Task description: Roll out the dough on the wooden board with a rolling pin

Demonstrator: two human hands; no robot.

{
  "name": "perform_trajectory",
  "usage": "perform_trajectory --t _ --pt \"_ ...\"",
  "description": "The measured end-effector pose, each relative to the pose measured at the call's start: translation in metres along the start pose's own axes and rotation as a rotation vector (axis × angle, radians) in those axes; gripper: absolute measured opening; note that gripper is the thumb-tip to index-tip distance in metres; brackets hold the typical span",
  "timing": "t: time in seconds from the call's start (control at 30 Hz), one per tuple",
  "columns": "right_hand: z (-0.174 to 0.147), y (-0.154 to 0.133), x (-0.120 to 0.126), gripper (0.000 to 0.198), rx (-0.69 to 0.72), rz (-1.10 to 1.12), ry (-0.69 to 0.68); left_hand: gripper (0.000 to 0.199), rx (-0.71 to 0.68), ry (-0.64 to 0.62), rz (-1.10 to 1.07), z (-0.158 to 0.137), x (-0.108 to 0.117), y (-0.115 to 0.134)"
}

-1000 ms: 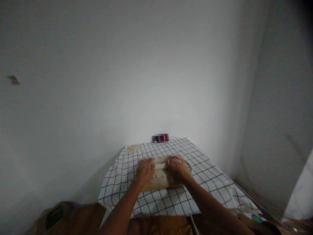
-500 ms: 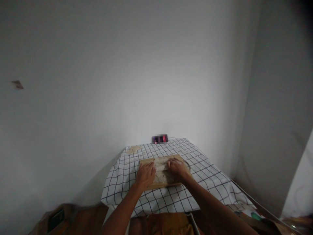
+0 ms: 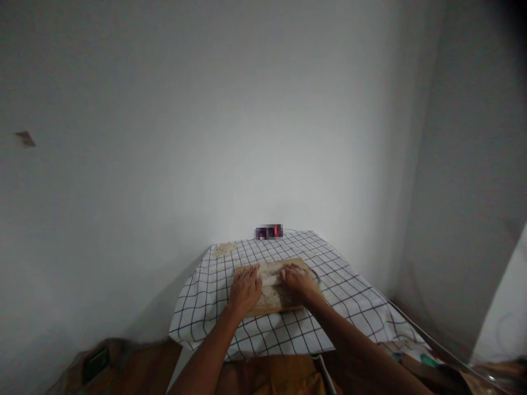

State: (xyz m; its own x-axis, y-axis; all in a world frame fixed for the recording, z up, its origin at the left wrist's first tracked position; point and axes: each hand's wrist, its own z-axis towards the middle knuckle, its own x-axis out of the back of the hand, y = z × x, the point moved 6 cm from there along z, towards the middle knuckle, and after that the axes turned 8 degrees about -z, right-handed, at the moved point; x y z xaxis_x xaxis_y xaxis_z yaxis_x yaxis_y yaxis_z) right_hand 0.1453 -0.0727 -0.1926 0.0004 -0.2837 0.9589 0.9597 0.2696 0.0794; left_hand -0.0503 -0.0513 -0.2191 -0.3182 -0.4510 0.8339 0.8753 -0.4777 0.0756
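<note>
A wooden board (image 3: 296, 307) dusted with whitish flour lies on the table. Across it runs a pale, floury rolling pin (image 3: 269, 279), only its middle showing between my hands. My left hand (image 3: 247, 284) rests over its left end, fingers bent forward around it. Over the right end, my right hand (image 3: 295, 277) is closed with curled fingers. Both hands hide the ends of the pin. Some flour shows on the right fingers. The board's near half carries a patchy whitish layer.
A white tablecloth with dark grid lines (image 3: 272, 341) covers the table, which stands against the wall (image 3: 263, 137). A flat pale piece like rolled dough (image 3: 224, 249) lies at the back left. A small dark, blurred item (image 3: 269, 232) sits at the back edge.
The view shifts slightly. Both hands stay on the rolling pin, with almost no visible movement along the board.
</note>
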Motion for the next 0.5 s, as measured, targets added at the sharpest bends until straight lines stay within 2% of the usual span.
perform_trajectory --t 0.13,0.27,0.33,0.5 --pt "-0.011 -0.003 0.001 0.034 0.002 0.034 -0.028 0.053 -0.041 0.01 -0.009 -0.017 0.007 0.009" --pt "-0.013 -0.002 0.002 0.039 -0.091 0.091 -0.017 0.056 -0.039 0.013 0.013 -0.029 0.011 0.012" --pt "-0.011 -0.002 0.002 0.041 -0.102 0.084 -0.022 0.057 -0.032 -0.002 0.01 -0.028 0.012 0.012" --pt "0.003 0.0 -0.004 0.033 0.013 -0.028 -0.02 0.055 0.007 -0.061 -0.013 -0.004 0.008 0.006"
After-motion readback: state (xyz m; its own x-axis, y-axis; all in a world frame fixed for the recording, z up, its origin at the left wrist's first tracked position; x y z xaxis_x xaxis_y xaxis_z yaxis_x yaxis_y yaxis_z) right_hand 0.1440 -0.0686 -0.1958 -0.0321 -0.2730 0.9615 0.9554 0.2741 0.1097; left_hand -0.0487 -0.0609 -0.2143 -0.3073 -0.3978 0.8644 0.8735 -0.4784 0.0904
